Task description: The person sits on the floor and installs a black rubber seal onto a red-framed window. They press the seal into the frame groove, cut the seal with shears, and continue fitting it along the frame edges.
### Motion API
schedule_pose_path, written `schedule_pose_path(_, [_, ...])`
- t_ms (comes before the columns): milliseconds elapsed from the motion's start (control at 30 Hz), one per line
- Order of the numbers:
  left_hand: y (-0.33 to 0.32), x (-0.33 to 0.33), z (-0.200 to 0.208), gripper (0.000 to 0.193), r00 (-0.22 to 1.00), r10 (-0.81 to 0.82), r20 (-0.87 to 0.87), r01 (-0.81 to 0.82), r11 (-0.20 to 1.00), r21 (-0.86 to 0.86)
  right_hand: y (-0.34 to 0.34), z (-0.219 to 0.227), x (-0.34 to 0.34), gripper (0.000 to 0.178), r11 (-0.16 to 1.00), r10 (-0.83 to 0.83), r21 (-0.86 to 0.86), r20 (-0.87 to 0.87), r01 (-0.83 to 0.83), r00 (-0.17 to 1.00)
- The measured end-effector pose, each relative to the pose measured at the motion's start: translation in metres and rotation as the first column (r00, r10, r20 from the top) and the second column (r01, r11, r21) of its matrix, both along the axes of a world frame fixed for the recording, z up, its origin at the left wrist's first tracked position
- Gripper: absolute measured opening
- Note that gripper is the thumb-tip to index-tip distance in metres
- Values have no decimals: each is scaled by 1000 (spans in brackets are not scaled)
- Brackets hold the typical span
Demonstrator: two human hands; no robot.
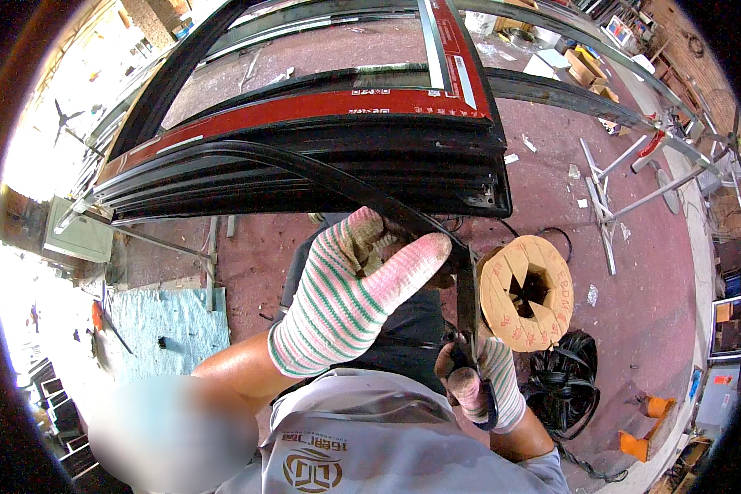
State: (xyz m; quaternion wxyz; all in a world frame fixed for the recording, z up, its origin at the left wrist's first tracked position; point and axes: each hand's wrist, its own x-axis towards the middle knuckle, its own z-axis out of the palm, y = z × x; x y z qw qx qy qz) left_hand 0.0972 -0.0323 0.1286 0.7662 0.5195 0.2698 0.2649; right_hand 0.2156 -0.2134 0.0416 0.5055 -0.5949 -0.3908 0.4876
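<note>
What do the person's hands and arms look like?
The left hand and right hand wear knitted gloves, pale with greenish stripes, pinkish thumbs and dark smudges. The forearms are bare beyond the gloves, and the right arm has a grey sleeve.

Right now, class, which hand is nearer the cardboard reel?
Right: the right hand is close to the cardboard reel, below-left in the picture; the left hand is farther off, left of it.

the left hand (342,288) and the right hand (486,385) are covered by pale knitted gloves (325,317) with green stripes and pinkish thumbs, and a light grey shirt (387,420), printed with a round brown emblem (312,471), is worn with dark trousers (416,321).
</note>
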Motion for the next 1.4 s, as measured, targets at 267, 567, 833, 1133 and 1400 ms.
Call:
schedule_pose_path(267, [0, 0, 1, 27, 1000, 1, 8, -1, 999, 32, 6, 14, -1, 39, 995, -13, -98, -30, 10, 999])
schedule_pose_path(567, [5, -7, -4, 19, 998, -63, -14, 63, 997, 45, 5, 5, 0, 36, 1000, 26, 6, 152, -27, 988])
schedule_pose_path(833, [2, -7, -5, 32, 999, -24, -44, 28, 995, 93, 6, 3, -4, 37, 999, -14, 37, 140, 9, 990])
schedule_pose_path(1133, [2, -7, -9, 32, 999, -28, -39, 31, 996, 82, 6, -9, -5, 31, 998, 33, 46, 19, -34, 999])
schedule_pose_path(1400, [1, -7, -10, 31, 998, -47, 38, 46, 999, 22, 5, -26, -8, 20, 988, -96, 84, -325, 130, 941])
